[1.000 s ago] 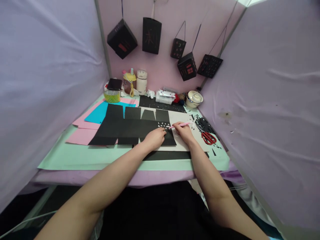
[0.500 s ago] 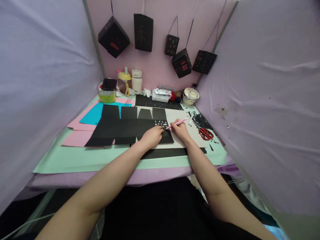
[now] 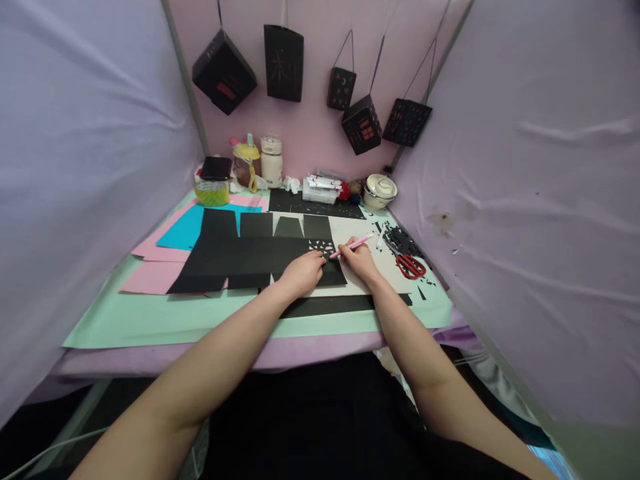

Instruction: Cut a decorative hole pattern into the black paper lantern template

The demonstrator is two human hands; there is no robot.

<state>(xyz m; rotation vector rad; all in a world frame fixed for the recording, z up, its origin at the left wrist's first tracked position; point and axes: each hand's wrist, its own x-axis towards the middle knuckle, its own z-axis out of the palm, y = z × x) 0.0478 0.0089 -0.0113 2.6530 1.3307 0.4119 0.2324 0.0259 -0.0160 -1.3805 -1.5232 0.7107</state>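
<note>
A large black paper cutout (image 3: 240, 257) with several flaps lies flat on the mint green mat (image 3: 150, 317). My left hand (image 3: 303, 272) presses down on its right panel, fingers curled. My right hand (image 3: 357, 259) grips a pink craft knife (image 3: 353, 245) like a pen. Its tip rests on the panel beside small cut-out triangles (image 3: 320, 248). A white sheet (image 3: 365, 273) lies under the panel.
Red-handled scissors (image 3: 411, 265) and black paper scraps (image 3: 400, 240) lie to the right. Pink (image 3: 150, 277) and blue (image 3: 187, 227) sheets lie at left. Bottles (image 3: 271, 162), a marker box (image 3: 320, 190) and a bowl (image 3: 380, 192) line the back wall. Black paper lanterns (image 3: 283, 63) hang above.
The view has shifted slightly, so everything sits a little lower left in frame. Both hands stay on the black panel; the knife tilted a little.
</note>
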